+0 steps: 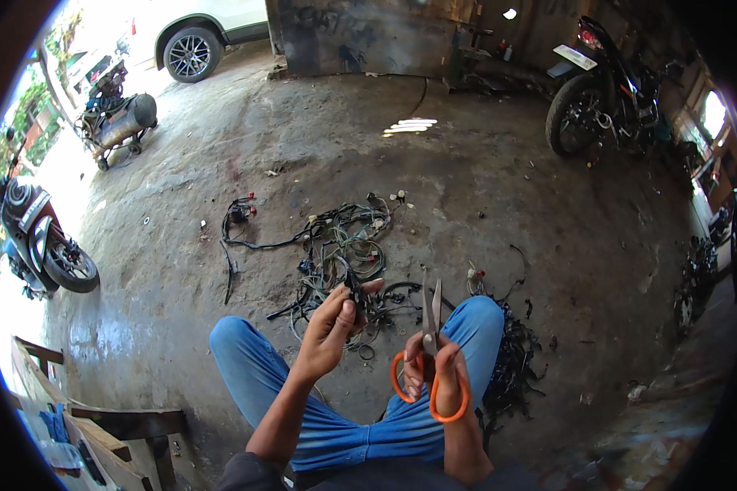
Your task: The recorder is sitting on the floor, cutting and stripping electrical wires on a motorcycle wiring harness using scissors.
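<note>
My left hand [332,327] is closed round a black-wrapped part of a wiring harness [350,282], thumb pressed against it. The rest of the harness, a tangle of black, green and grey wires with small connectors, spreads over the floor beyond my knees. In my right hand [446,372] is a pair of scissors [431,327] with orange handles, fingers and thumb through the loops. Their metal blades point away from me, slightly apart, with nothing visible between them. The scissors are to the right of the held wires and do not touch them.
Black scraps [508,368] lie in a heap beside my right knee. A motorcycle [598,98] stands far right, another motorcycle [45,237] at the left. An air compressor [123,123] and a white car [213,33] are at the back left. A wooden frame [123,421] is near left.
</note>
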Motion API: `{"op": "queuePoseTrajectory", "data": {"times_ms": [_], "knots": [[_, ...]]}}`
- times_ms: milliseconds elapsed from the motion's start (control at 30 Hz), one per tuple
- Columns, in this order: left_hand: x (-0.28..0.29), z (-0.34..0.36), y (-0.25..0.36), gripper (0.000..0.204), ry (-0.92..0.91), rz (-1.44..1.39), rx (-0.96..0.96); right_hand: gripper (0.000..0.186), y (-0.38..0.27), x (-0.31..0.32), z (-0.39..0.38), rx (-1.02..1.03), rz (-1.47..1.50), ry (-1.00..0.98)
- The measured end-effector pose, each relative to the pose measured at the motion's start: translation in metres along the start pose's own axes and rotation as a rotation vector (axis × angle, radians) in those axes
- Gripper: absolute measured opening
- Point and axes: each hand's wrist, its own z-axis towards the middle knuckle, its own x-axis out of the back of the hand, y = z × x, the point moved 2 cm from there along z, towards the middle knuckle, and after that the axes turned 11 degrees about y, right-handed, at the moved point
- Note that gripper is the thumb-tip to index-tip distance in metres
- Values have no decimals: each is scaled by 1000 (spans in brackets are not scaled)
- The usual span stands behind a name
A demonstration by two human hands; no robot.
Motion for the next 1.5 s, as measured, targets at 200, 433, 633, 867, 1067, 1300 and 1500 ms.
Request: {"op": "queuePoseTrajectory", "data": {"times_ms": [200, 433, 633, 867, 1067, 1300, 1500], "knots": [[-8, -1, -3, 45, -3, -127, 29, 60, 23, -8, -16, -182, -75, -52], [-15, -2, -1, 44, 129, -153, 89, 64, 29, -20, -16, -271, -171, -44], [-23, -4, -1, 49, 137, -200, 146, 49, 33, -19, -17, -264, -47, -6], [-24, -3, -4, 56, 130, -238, 239, 48, 28, -16, -16, -270, -12, -42], [-27, -2, -2, 58, 66, -272, 254, 48, 32, -13, -15, -325, -13, -45], [-26, 0, -2, 61, 58, -303, 265, 49, 30, -13, -15, -272, -46, -41], [-26, 0, -2, 61, 61, -254, 268, 49, 29, -12, -14, -276, -45, -22]]}}
